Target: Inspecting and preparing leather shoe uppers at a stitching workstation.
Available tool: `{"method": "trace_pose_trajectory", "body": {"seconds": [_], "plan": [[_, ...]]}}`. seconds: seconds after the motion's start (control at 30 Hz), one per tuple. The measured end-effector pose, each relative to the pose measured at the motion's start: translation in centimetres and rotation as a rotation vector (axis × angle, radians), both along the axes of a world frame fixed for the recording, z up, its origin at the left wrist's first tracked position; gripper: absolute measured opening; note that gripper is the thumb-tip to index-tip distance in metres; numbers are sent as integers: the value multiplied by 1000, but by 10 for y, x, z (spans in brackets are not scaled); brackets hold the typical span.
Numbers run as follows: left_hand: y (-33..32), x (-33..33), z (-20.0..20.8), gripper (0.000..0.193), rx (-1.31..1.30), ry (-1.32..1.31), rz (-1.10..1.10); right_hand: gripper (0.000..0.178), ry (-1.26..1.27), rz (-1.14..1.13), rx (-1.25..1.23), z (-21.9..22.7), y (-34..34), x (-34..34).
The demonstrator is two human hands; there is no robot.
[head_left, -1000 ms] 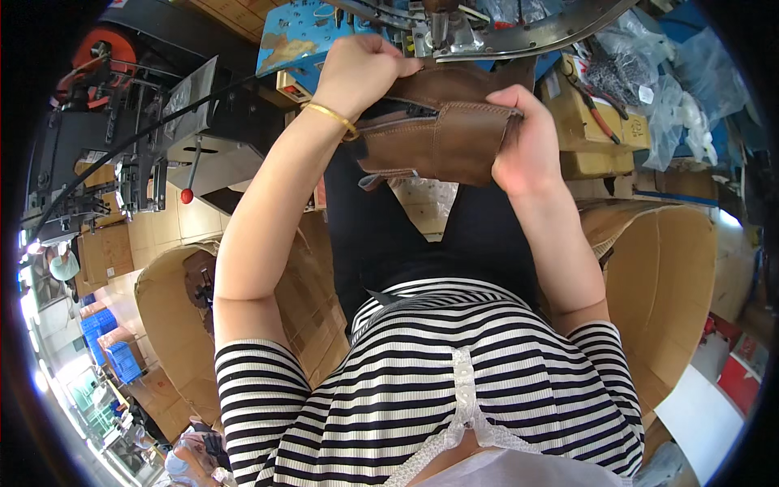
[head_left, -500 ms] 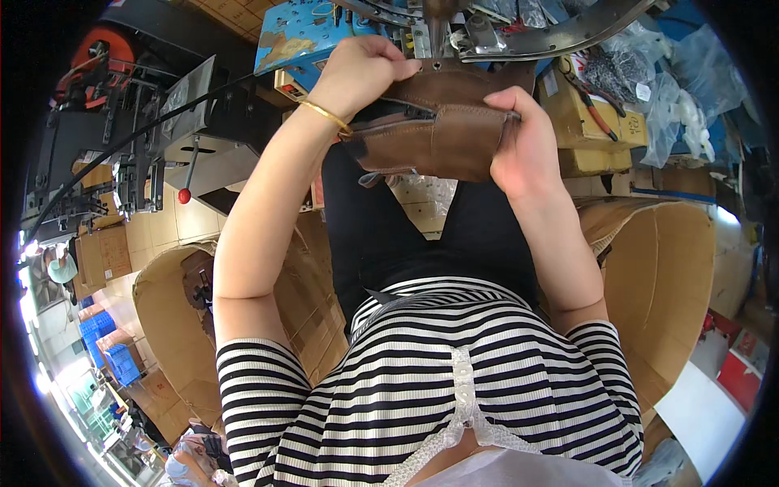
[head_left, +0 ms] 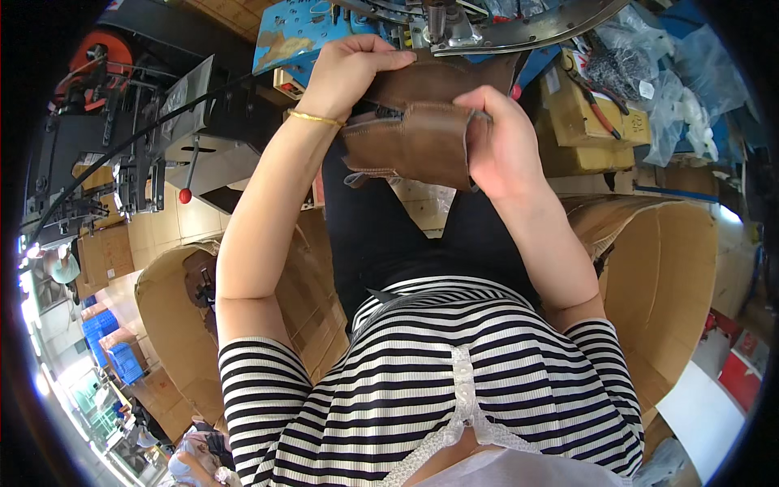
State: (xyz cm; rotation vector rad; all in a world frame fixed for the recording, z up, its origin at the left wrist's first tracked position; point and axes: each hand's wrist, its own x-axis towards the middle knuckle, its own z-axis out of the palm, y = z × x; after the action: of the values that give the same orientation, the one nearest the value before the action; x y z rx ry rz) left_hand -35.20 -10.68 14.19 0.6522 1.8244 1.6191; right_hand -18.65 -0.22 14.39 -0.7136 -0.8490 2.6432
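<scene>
Both my hands hold a brown leather boot upper (head_left: 414,150) with stitched seams, a dark inside and a small loop hanging at its lower left edge. My left hand (head_left: 345,77), a gold bangle at its wrist, pinches the far left edge between thumb and fingers. On the right side, my right hand (head_left: 505,146) grips the folded leather, thumb on top and fingers partly hidden inside the opening. The upper's far edge lies under the metal head (head_left: 438,24) of a machine, beside its curved metal rail (head_left: 540,36).
A blue machine table (head_left: 292,36) stands beyond my left hand. Pliers (head_left: 596,105) with orange-and-black handles lie on a yellow carton (head_left: 568,122) at right, near clear plastic bags (head_left: 698,73). Large open cardboard boxes (head_left: 661,276) flank my legs. A red-knobbed lever (head_left: 186,195) is at left.
The boot upper and my right hand have shifted left, and the upper has turned slightly. The curved rail has swung left over the leather's far edge. My left hand keeps its pinch.
</scene>
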Motion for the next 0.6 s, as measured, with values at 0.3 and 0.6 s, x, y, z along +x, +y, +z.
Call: {"method": "trace_pose_trajectory", "body": {"seconds": [0.3, 0.6], "plan": [[6, -16, -1, 15, -322, 93, -48, 8, -28, 77, 9, 4, 2, -5], [0, -11, 7, 18, -467, 427, -138, 9, -8, 69, 39, 2, -3, 2]]}}
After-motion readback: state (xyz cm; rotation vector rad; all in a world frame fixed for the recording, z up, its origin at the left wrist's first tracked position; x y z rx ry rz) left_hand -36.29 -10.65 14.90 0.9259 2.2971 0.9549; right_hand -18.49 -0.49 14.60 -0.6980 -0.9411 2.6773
